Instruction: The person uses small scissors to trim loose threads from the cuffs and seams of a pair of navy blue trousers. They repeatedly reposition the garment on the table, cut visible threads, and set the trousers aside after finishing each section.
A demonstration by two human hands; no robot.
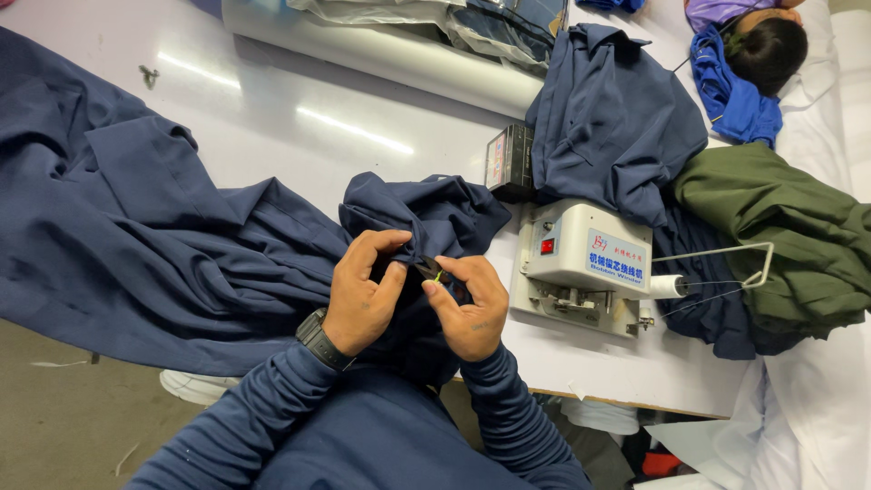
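We see the left hand (363,290) curled around a bunched fold of the navy garment (154,245), its fingers pinching the soft, matte cloth near the table's edge. The right hand (467,304) grips a small thread snipper (430,269), dark with a yellow-green spot, its tip set against the same fold between the two hands. The garment spreads leftward in long, loose pleats across the glossy white table (299,118) and drapes over its near edge. Just to the right of the hands sits a boxy cream bobbin winder (581,263) with a red switch, a white thread spool and a bent wire arm. Behind it lie a heap of navy cloth (612,118) and a crumpled olive-green cloth (780,227).
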